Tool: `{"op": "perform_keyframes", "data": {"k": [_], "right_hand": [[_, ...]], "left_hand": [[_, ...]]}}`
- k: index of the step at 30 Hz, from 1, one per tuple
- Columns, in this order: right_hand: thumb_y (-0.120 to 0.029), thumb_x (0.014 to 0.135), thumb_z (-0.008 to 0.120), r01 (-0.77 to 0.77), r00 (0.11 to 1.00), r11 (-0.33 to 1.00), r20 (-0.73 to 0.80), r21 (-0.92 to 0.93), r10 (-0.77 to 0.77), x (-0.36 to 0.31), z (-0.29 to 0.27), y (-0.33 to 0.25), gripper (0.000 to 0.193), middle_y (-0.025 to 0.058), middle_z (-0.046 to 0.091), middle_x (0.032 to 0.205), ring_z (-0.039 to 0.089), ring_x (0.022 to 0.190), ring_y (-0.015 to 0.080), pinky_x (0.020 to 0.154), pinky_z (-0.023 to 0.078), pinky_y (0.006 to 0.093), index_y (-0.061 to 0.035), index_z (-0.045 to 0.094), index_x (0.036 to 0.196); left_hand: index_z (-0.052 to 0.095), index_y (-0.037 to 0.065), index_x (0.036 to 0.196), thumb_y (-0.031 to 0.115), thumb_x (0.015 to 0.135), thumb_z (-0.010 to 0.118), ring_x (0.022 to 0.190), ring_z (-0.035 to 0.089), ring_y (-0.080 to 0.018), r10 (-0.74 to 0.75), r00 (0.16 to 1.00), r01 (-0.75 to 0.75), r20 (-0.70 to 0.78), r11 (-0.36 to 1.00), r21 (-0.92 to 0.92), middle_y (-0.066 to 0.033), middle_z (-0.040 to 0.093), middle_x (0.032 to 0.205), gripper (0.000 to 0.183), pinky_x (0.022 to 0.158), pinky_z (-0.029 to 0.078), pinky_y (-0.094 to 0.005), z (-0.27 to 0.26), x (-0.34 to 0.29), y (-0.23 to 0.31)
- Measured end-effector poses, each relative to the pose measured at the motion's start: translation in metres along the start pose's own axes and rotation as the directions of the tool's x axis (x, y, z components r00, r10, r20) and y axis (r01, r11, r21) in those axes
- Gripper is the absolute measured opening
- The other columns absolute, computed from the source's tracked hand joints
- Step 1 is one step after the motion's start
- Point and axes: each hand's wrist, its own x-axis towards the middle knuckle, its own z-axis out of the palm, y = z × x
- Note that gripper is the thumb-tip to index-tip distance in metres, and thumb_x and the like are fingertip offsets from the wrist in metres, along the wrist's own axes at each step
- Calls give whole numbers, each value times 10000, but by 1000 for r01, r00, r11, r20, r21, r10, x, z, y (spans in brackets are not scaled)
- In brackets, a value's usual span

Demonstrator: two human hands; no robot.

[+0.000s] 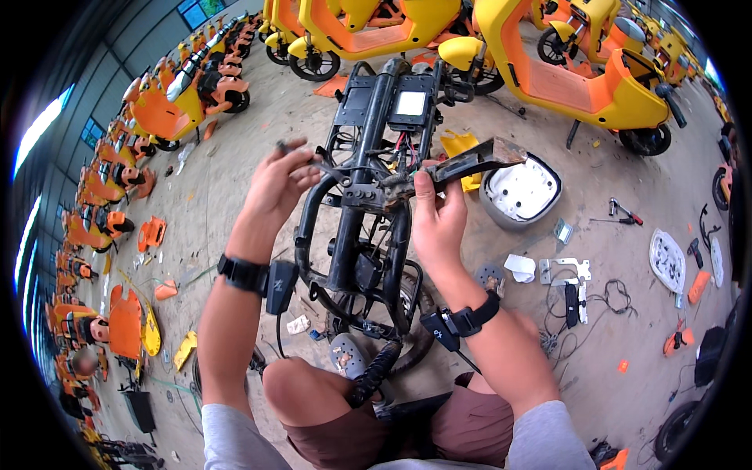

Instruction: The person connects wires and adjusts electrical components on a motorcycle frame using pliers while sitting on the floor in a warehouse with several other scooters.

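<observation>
A stripped black scooter frame (345, 251) stands before me, with bare tubes and exposed wires. My left hand (280, 178) is on its left side, fingers curled round a dark metal tool that looks like a wrench (327, 168). The tool's far end meets the frame's cross bracket (364, 196). On the other side my right hand (439, 223) grips a long, dirty black metal bracket (476, 161), thumb on top. This bracket slants up to the right, its inner end against the cross bracket; whether it is fastened there I cannot tell.
A grey-rimmed white shell (523, 192) lies right of the frame, near a yellow panel piece (462, 153). Hand tools (623, 213), white metal plates (565, 272) and cables (611, 298) lie farther right. Yellow-orange scooters (564, 86) stand behind, with more along the left.
</observation>
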Motion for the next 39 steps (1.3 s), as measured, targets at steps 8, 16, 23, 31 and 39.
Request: {"op": "perform_keyframes", "data": {"k": [8, 16, 23, 31, 39], "right_hand": [[-335, 936, 609, 22, 1000, 1000, 10, 22, -22, -1, -1, -3, 415, 67, 628, 879, 568, 741, 122, 677, 458, 261, 34, 564, 1119], [-322, 941, 603, 11, 1000, 999, 29, 31, -12, 0, -2, -2, 396, 85, 629, 945, 591, 810, 134, 728, 473, 261, 25, 553, 1125], [-297, 946, 600, -31, 998, 998, 56, 55, 28, -1, -2, -5, 369, 67, 592, 1017, 542, 916, 132, 816, 437, 265, 20, 548, 1128], [-306, 941, 608, 10, 1000, 995, 8, 97, -11, 0, 0, -3, 388, 71, 621, 955, 563, 788, 114, 714, 458, 248, 25, 547, 1133], [-281, 952, 593, -93, 993, 993, 74, 79, 87, -2, -3, -9, 350, 51, 578, 1009, 534, 874, 104, 770, 446, 249, 10, 530, 1136]], "left_hand": [[537, -88, 1009, 70, 933, 568, 1012, 644, -290, -186, 974, 138, -129, 940, -313, -221, 617, 1052, 178, 884, 573, -282, -21, -36, -54], [523, -82, 1045, 79, 934, 572, 1008, 644, -291, -202, 965, 154, -165, 951, -267, -211, 626, 1052, 202, 869, 578, -293, -16, -47, -68], [512, -76, 1027, 92, 925, 593, 988, 650, -293, -127, 971, 77, -200, 967, -243, -210, 628, 1041, 213, 877, 569, -308, -19, -53, -77], [558, -95, 1069, 97, 920, 604, 950, 664, -270, -191, 955, 158, -228, 975, -154, -188, 636, 1030, 247, 827, 586, -298, -20, -36, -70], [571, -69, 1025, 90, 882, 664, 647, 617, -116, -136, 981, 162, -135, 965, 205, -121, 659, 886, 233, 550, 524, -198, -32, 3, -48]]}}
